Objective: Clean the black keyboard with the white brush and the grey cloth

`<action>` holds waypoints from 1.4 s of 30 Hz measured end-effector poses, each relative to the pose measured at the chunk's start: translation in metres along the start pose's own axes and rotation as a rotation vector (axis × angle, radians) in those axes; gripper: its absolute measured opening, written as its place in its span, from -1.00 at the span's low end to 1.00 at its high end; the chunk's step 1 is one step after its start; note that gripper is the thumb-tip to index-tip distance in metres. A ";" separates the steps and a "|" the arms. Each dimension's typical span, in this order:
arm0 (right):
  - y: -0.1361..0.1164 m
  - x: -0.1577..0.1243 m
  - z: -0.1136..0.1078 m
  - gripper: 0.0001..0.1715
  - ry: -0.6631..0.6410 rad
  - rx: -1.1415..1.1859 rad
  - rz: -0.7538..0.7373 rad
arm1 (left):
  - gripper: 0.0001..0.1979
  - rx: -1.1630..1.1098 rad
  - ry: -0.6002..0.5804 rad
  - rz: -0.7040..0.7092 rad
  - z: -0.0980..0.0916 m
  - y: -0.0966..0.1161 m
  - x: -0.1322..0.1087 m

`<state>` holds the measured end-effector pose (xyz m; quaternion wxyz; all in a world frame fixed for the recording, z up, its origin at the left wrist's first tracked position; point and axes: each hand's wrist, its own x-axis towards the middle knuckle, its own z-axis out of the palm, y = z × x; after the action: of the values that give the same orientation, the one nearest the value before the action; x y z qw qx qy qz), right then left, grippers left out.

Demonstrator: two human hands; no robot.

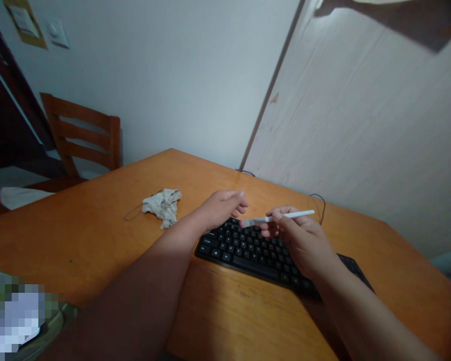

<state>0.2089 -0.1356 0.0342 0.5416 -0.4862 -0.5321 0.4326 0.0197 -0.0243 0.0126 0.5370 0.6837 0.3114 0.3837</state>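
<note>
A black keyboard (248, 250) lies on the orange wooden table (97, 240). My right hand (304, 240) hovers over the keyboard's middle and grips a thin white brush (285, 216) with a pink end pointing left, just above the top key rows. My left hand (223, 206) is over the keyboard's far left corner, fingers curled together near the brush's pink tip; whether it pinches anything is unclear.
A crumpled beige cloth (163, 205) with a thin cord lies left of the keyboard. A thin black cable (319, 200) runs behind it toward the wall. A wooden chair (82, 135) stands at the table's far left. A pale wooden panel (361, 125) rises at right.
</note>
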 end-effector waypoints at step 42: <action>0.007 0.013 0.000 -0.68 0.233 0.306 0.012 | -0.59 0.124 -0.264 -0.025 0.007 0.015 -0.016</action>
<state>0.2105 -0.1217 0.0292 0.6647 -0.4480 -0.3909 0.4525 0.0177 -0.0447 0.0232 0.5348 0.7561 0.2697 0.2637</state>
